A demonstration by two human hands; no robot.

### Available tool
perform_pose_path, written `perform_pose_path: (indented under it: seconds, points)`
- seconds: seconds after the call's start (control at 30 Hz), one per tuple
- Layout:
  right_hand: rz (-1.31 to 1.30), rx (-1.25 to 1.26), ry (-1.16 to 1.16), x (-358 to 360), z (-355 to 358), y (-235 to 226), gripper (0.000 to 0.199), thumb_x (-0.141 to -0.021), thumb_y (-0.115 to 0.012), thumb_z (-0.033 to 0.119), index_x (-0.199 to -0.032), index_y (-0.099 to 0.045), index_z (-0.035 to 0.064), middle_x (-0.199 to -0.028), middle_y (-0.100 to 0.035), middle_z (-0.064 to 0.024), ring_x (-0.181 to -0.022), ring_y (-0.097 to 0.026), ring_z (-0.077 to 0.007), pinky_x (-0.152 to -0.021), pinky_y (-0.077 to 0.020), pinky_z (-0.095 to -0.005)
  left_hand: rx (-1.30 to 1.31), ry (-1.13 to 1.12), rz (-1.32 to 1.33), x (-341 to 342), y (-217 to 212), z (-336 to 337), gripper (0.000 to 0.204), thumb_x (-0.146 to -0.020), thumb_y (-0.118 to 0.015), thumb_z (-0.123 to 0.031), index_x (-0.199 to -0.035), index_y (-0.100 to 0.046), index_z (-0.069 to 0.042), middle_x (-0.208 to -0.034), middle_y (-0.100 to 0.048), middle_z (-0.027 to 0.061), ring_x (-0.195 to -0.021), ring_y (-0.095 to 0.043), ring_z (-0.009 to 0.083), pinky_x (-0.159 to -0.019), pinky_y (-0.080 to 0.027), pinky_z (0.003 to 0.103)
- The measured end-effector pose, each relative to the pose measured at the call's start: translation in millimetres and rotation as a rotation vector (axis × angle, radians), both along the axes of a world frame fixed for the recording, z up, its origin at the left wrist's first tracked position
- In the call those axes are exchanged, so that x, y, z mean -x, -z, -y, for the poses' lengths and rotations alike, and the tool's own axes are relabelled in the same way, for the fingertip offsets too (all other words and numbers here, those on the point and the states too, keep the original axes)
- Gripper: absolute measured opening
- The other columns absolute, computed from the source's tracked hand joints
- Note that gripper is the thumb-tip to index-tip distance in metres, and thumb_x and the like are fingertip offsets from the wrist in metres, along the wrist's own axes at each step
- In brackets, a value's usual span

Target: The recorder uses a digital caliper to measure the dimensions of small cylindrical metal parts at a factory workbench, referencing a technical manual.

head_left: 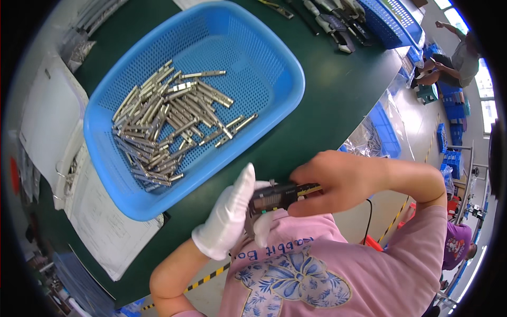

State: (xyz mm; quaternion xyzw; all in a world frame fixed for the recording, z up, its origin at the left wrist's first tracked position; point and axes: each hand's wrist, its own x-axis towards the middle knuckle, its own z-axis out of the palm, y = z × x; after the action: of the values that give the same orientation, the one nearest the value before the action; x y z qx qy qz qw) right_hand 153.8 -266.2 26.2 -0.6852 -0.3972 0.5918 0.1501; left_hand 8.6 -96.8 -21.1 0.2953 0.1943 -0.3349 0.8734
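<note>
My right hand (338,182), bare, grips the dark beam of a digital caliper (280,197) in front of my chest. Around the caliper's jaw end close the fingers of my left hand (224,219), which wears a white glove, its thumb pointing up. A grey metal edge shows below the display, by the gloved fingers; whether a separate part sits between the jaws is hidden. Just beyond both hands, a blue perforated plastic basket (288,98) rests on the green table (338,100). Inside it lies a loose heap of slim silvery metal pins (174,113).
Papers (113,232) and a white binder (55,111) lie left of the basket. Several dark-handled tools (332,24) and another blue basket (388,24) are at the far right. Beyond the table's right edge are blue crates (451,158) and a seated person (457,63).
</note>
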Motion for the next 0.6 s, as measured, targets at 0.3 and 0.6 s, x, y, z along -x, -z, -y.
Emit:
perform_pose_path:
  seconds: [0.3,0.6]
  points:
    - [0.471,-0.699,-0.02,-11.1,-27.8,-31.5,0.029,-0.074,-0.065,0.032,-0.069,-0.056,0.0039,-0.064,-0.059,-0.0118,-0.057,-0.058,-0.0338,-0.05,-0.0447,-0.0409,-0.38,-0.388,0.451,16.2,-47.5,-13.0,0.059,-0.093,-0.043,-0.04,-0.13,-0.032,0.004,-0.102,-0.059,0.017,-0.082,-0.063,0.023,-0.077,-0.051,0.032]
    - [0.895,-0.96,-0.089,-15.9,-105.8,-19.6,0.034,-0.068,-0.064,0.035,-0.061,-0.05,0.0046,-0.056,-0.052,-0.0091,-0.052,-0.054,-0.0308,-0.045,-0.0388,-0.0391,-0.866,-0.762,0.544,9.0,-51.4,-47.5,0.043,-0.081,-0.057,0.005,-0.121,-0.041,0.0,-0.102,-0.058,0.0096,-0.083,-0.06,0.0148,-0.066,-0.052,0.026]
